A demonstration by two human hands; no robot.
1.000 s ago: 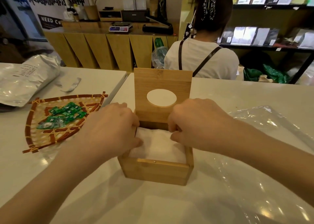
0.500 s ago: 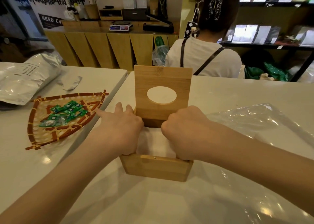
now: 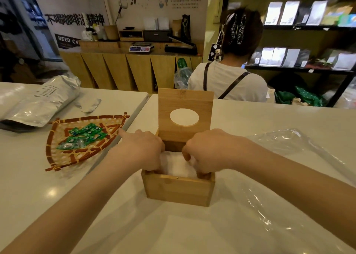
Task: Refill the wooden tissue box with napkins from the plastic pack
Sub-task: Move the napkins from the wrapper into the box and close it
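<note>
Both hands down inside the wooden tissue box (image 3: 178, 190) — left hand (image 3: 143, 150) and right hand (image 3: 209, 151) equally near, fingers curled onto the napkins (image 3: 176, 166) directly beneath, lid (image 3: 185, 115) upright behind.

1. A white wall (image 3: 134, 7) at the far side bears dark lettering.
2. A wooden counter (image 3: 134, 68) stands below it, holding a scale (image 3: 141, 47).
3. Dark shelves (image 3: 308, 47) with pouches fill the far right.
4. A person (image 3: 229, 76) faces away.
</note>
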